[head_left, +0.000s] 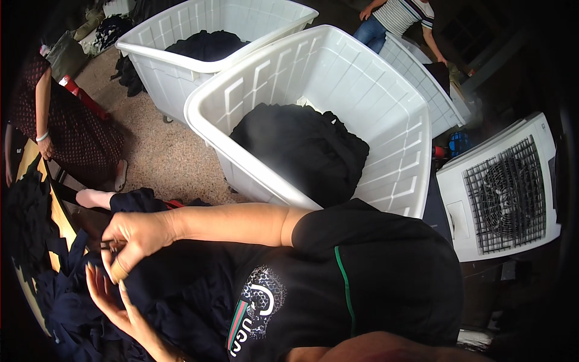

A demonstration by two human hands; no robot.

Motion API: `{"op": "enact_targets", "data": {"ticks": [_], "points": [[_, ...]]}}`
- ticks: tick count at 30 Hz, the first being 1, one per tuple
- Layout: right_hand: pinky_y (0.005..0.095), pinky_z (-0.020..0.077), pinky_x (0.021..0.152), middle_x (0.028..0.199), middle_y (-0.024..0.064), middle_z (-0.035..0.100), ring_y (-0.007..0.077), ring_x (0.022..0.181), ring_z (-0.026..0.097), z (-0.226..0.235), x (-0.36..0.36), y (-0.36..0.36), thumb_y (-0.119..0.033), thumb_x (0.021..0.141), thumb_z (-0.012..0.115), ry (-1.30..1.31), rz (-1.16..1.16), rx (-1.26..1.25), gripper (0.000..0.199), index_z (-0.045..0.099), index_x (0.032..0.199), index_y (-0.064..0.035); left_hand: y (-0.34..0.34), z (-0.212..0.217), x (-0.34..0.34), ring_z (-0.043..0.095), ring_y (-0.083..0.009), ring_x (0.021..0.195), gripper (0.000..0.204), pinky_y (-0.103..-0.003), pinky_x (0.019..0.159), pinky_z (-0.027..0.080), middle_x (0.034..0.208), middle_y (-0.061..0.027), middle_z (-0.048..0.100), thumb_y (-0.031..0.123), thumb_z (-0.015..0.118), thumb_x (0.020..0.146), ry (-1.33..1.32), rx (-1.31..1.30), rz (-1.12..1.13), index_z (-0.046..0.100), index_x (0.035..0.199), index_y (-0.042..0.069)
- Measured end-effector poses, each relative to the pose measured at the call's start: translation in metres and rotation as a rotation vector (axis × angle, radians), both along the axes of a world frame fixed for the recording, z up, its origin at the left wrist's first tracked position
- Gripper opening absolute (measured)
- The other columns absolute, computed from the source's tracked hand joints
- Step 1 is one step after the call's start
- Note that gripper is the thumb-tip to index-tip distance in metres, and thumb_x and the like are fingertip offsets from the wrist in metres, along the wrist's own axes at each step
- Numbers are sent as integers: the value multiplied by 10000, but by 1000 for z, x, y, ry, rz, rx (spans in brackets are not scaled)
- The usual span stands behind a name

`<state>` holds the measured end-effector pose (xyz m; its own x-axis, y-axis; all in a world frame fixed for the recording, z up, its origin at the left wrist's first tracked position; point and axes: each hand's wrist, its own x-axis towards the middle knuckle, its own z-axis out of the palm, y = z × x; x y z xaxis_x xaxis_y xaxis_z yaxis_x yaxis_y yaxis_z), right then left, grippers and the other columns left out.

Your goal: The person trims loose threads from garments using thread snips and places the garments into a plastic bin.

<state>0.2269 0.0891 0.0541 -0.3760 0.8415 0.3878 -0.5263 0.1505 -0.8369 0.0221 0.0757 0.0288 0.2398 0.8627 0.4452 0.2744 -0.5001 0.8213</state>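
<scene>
The person wears a black short-sleeved T-shirt with a thin green line running down it, a round pale emblem on the front and a green-red stripe below it. Both forearms are bare — the sleeve ends above the elbow.

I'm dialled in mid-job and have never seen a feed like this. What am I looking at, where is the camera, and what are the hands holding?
There is no machine: a person works with bare hands, filmed from a fisheye camera on their head looking down, so straight edges bend. The right hand pinches a small metal tool, possibly snips, against dark navy fabric. The left hand is open beside it, touching the same fabric, which is piled on a wooden table. Ahead stands a white plastic bin holding black garments, with a white fan unit to the right. Other people stand nearby.
</scene>
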Motion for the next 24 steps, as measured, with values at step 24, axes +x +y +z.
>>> {"op": "enact_targets", "data": {"ticks": [24], "points": [[217,413,699,831,-8,638,76,753,548,-58,19,27,-156,903,709,-442,-22,-213,136,702,915,-22,-36,-24,-15,627,-204,1075,382,-295,935,464,1138,-142,678,247,563,1008,299,-502,-122,607,1192,-85]]}}
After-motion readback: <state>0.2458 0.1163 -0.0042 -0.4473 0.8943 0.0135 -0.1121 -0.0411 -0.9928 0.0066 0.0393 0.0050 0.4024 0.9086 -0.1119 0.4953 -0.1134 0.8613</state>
